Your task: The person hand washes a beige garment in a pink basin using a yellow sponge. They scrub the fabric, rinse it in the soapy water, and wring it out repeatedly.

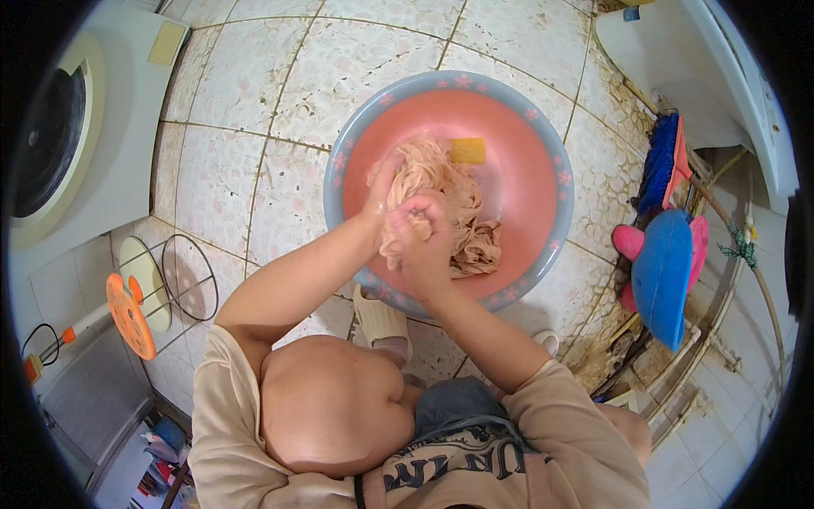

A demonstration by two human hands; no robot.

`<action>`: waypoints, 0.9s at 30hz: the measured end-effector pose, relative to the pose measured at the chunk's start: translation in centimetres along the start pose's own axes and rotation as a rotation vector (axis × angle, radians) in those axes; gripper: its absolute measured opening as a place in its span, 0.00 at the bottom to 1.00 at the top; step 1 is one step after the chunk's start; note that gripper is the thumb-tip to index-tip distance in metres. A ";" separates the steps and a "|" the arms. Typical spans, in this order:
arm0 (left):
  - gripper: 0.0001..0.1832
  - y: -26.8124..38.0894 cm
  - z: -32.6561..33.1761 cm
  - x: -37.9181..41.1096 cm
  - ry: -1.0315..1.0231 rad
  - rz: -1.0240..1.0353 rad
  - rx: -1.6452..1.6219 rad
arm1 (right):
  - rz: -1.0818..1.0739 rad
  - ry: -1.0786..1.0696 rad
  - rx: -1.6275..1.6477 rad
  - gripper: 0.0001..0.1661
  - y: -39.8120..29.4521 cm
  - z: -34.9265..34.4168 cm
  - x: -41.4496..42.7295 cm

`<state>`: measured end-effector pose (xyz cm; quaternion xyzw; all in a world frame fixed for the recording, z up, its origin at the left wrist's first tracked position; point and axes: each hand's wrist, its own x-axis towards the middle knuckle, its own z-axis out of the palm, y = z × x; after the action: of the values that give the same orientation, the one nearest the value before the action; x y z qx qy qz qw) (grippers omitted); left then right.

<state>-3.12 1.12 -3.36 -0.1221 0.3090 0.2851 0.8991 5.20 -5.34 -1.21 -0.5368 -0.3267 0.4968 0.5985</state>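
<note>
A round plastic basin (524, 140), salmon pink inside with a grey flowered rim, stands on the floor before me. Bunched wet beige cloth (467, 197) lies in its left and middle part. My left hand (383, 191) grips the cloth's left side. Closed around another fold of the same cloth is my right hand (423, 232), close beside the left. A yellow bar of laundry soap (467, 151) rests against the cloth's far edge, touched by neither hand. Some of the left fingers are hidden by the fabric.
A front-loading washing machine (121, 127) stands at the left. Nearer is a wire rack (191, 277) beside an orange plastic disc (130, 316). Along the right are a blue-bristled broom (660, 162), a blue and pink plastic object (664, 280) and wall pipes (706, 356). Stained tiles (222, 165) cover the floor.
</note>
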 end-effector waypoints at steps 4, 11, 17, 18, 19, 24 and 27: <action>0.28 -3.5 1.0 1.1 0.192 0.207 0.183 | -0.245 -0.010 -0.270 0.10 1.4 -1.6 4.9; 0.28 -1.8 -6.1 2.5 -0.328 0.212 0.038 | -0.154 -0.097 -0.136 0.12 -0.2 0.0 1.5; 0.24 -3.3 4.1 -0.4 0.294 0.247 0.474 | -0.014 0.164 -0.059 0.06 1.8 -2.3 7.6; 0.24 -2.9 3.6 -0.8 0.301 0.222 0.456 | 0.155 0.187 0.192 0.07 0.5 -1.4 7.1; 0.24 -2.4 2.3 -0.9 0.047 0.014 0.001 | 0.326 0.208 0.441 0.08 -0.5 -0.8 6.1; 0.23 -2.2 0.1 0.5 -0.050 0.095 0.081 | 0.063 0.099 -0.016 0.11 0.8 -0.3 1.4; 0.21 -3.5 -1.1 0.5 0.308 0.254 0.446 | -0.053 0.105 -0.162 0.12 1.6 -0.6 5.1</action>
<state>-1.32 -1.92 -4.39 0.0763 0.5095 0.2987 0.8033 6.90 -0.87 -3.57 -0.5999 -0.3478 0.4241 0.5824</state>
